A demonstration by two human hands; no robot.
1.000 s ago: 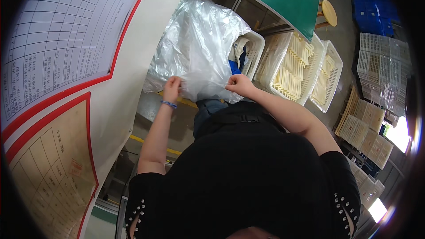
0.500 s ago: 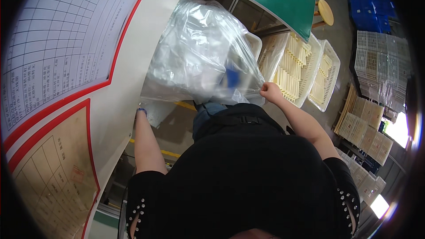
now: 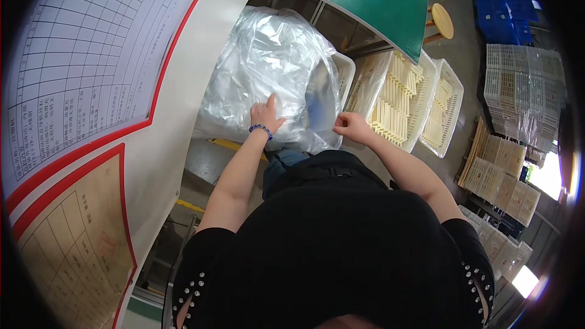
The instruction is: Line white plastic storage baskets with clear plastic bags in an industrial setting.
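A large clear plastic sheet or bag (image 3: 262, 55) lies bunched and shiny over a white crate (image 3: 345, 76), whose rim shows at the right. My left hand (image 3: 265, 116), with a blue bead bracelet at the wrist, rests on the plastic with fingers spread. At the plastic's right edge, my right hand (image 3: 351, 127) is closed in a pinch; whether a fold of film is between the fingertips is hard to make out. Something blue shows dimly through the plastic between my hands.
To the right stand white crates holding cream-coloured strips (image 3: 396, 100). A green-topped table (image 3: 365, 0) overhangs them at the back. A white panel with red-framed sheets (image 3: 79, 55) rises close on my left. Farther right are a round stool (image 3: 443, 21), blue bins (image 3: 503, 9) and stacked white crates (image 3: 521, 85).
My left hand has come from beside the panel onto the plastic. My right hand has moved left and slightly inward, and the stretched right edge of the plastic has slackened.
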